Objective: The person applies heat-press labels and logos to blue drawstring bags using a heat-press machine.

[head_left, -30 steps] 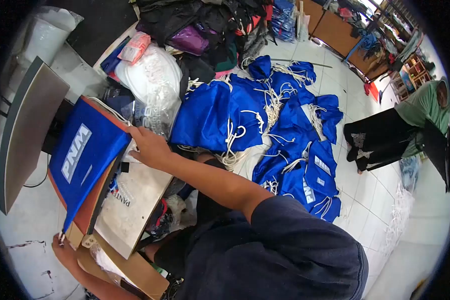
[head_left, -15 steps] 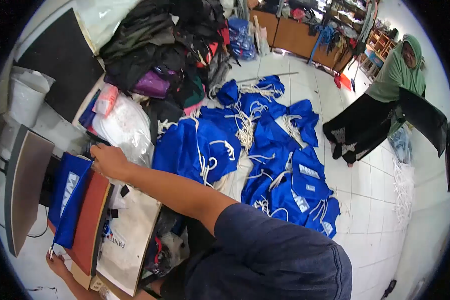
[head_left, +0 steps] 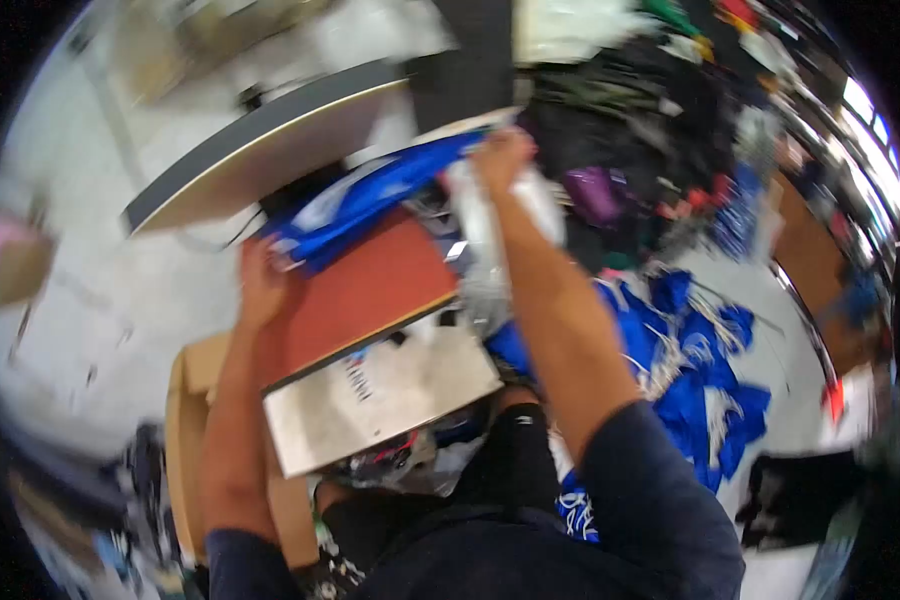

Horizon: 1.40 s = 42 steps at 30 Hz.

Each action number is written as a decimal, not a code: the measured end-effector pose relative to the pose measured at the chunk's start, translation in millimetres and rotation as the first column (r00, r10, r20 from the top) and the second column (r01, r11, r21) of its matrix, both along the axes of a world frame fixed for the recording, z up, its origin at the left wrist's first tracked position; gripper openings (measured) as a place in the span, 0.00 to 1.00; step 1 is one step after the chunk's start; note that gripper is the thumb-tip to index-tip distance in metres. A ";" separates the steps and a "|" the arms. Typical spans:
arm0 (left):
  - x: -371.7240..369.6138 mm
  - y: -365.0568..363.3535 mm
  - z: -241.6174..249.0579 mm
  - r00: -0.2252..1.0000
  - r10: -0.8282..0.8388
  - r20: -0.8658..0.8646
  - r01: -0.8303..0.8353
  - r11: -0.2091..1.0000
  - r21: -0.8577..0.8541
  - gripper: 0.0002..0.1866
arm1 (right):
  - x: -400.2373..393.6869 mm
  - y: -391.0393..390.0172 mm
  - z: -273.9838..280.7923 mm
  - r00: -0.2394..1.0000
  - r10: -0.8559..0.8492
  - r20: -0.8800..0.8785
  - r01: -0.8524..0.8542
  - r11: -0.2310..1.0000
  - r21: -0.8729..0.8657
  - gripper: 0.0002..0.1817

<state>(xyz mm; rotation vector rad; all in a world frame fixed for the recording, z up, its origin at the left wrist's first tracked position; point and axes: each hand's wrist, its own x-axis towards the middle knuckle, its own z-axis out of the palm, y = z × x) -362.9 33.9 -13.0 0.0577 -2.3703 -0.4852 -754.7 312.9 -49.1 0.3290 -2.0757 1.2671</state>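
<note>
1 blue bag (head_left: 395, 180) is stretched at a slant between the person's 2 hands, above the far edge of a red board (head_left: 370, 300). The left hand (head_left: 266, 280) is clamped on the bag's lower corner; the right hand (head_left: 502, 160) has its fingers closed on the upper end, though blur hides the exact grip. A pale smear of print runs along the cloth. Behind the bag I see a grey-edged panel (head_left: 270, 150), near it but apart from both hands. On the near side of the red board is a pale board (head_left: 400, 390) with dark lettering, and a cardboard box (head_left: 192, 380) sits by the left forearm. White plastic (head_left: 478, 235) lies below the right hand, just beside the red board. Farther right there's a heap of dark cloth (head_left: 610, 130) with a purple bundle (head_left: 595, 195), and a pile of blue cloth (head_left: 705, 350) spreads over the floor (head_left: 770, 345).
</note>
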 end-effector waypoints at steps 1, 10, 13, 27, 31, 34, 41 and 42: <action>-4.5 7.7 -7.7 0.971 -0.196 -0.138 0.232 0.915 0.330 0.24 | -100.1 8.8 -64.9 0.888 0.050 -0.457 -0.005 0.995 0.101 0.07; -6.6 -28.2 9.2 0.556 0.711 0.431 -0.786 0.618 -0.005 0.31 | 58.6 44.1 93.1 0.893 0.444 0.074 -0.223 0.579 -0.784 0.12; -29.6 -72.4 -7.1 0.412 0.728 0.548 -0.901 0.417 0.123 0.31 | 66.2 50.1 90.6 0.861 0.494 0.126 -0.265 0.645 -0.717 0.13; -44.3 -195.8 -43.4 0.919 -0.191 0.344 -0.388 -0.281 0.878 0.43 | 79.6 89.6 59.2 0.737 0.598 0.315 -0.332 0.727 -0.602 0.15; -61.5 -215.1 -50.4 0.947 0.021 0.320 -0.311 -0.191 0.931 0.18 | 78.0 83.2 52.2 0.717 0.615 0.327 -0.323 0.709 -0.626 0.14; -61.8 -220.2 -53.8 0.957 0.102 0.271 -0.244 -0.223 0.944 0.19 | 81.2 74.8 46.0 0.703 0.623 0.343 -0.334 0.716 -0.613 0.14; -50.9 -205.1 -50.7 0.940 -0.119 0.321 -0.341 -0.261 0.903 0.19 | 90.3 65.0 45.5 0.691 0.633 0.348 -0.358 0.719 -0.596 0.14; -48.5 -199.5 -39.7 0.910 -0.207 0.358 -0.407 -0.286 0.868 0.19 | 92.1 65.2 45.1 0.693 0.623 0.361 -0.339 0.725 -0.600 0.14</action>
